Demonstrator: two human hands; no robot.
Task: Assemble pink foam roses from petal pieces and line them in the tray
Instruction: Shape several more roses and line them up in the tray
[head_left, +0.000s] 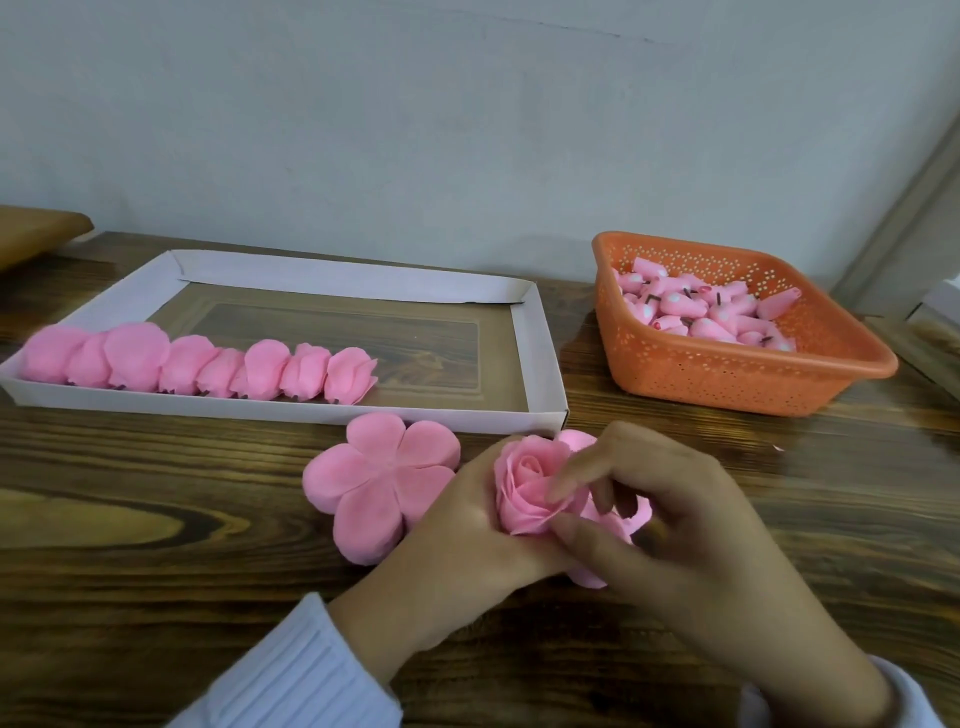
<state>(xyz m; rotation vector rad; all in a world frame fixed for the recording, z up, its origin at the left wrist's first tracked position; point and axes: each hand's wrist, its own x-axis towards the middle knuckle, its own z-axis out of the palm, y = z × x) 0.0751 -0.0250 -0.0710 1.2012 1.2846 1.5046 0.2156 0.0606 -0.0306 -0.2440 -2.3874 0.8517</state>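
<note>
While your left hand (467, 525) cups the half-built rose (524, 493) from below and from the left, its fingers curled round the outer petals, your right hand (675, 525) lies over the flower from the right. Its forefinger and thumb are bent in and close narrowly on a petal at the bloom's right edge. The rose sits between both hands, just above the wooden table (156, 519) and just in front of the near right corner of the tray (540, 358). Its wound centre faces up, and loose petals spread out beneath your right fingers. Just to the left of your left hand, touching it, lies a stack of flat five-petal pieces (379, 483) on the table, close against the tray's near wall. Inside the shallow white tray, a row of finished roses (197, 369) lies on its side along the near wall. The row starts at the left end and stops a little past the middle. Behind your right hand, well apart from the tray, stands an orange perforated basket (727, 374) holding a heap of small pink buds (701, 312). A white ribbed sleeve (291, 680) covers your left forearm.
</note>
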